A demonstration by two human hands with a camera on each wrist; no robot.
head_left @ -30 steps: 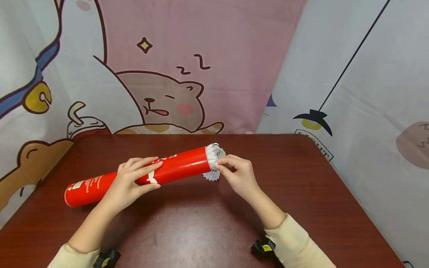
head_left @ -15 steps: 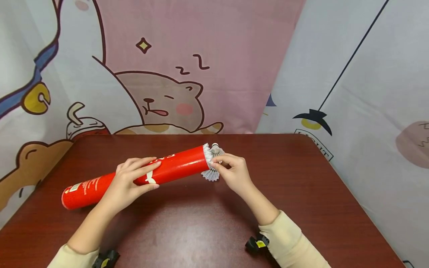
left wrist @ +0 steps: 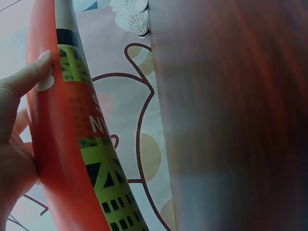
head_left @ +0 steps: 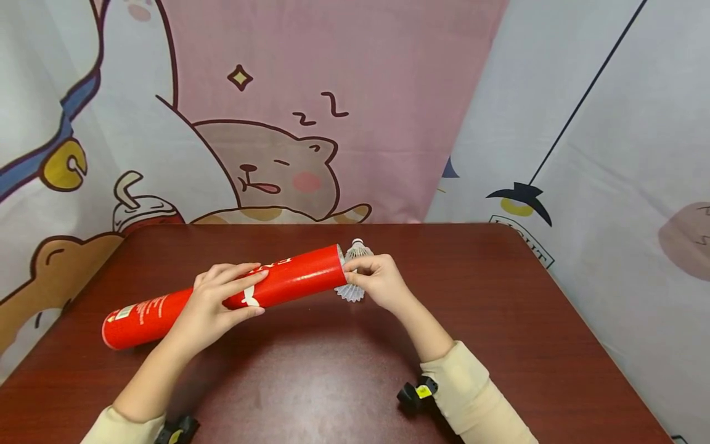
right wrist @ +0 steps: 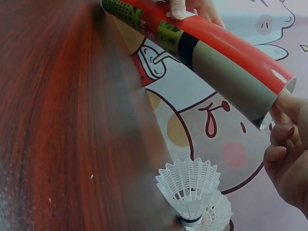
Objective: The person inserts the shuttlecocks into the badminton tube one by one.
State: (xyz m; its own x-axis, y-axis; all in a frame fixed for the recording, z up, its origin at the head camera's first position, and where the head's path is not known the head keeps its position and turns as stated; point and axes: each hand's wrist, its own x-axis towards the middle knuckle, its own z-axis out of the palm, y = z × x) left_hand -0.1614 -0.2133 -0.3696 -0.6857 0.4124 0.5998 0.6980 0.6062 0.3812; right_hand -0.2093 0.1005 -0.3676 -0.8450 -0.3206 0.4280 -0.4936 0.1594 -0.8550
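Note:
A long red shuttlecock tube (head_left: 299,274) is held tilted over the table, its mouth raised toward the right. My left hand (head_left: 219,296) grips it around the middle, thumb on the near side and fingers over the top. At the mouth, my right hand (head_left: 377,280) has its thumb and index finger at the rim, pinching a white shuttlecock (right wrist: 266,121) that is mostly hidden inside. The right wrist view shows the index finger reaching into the tube. Beyond the right hand, two white shuttlecocks lie close together, one (right wrist: 190,190) in front of the other (right wrist: 219,211).
The dark red-brown wooden table (head_left: 499,308) has a far edge against a cartoon-printed cloth (head_left: 399,123). Black wrist cameras (head_left: 418,393) sit at both sleeves, low over the table.
The white shuttlecock skirt that stuck out of the tube has gone inside. My right hand has moved left to the mouth. My left hand keeps its hold with little movement.

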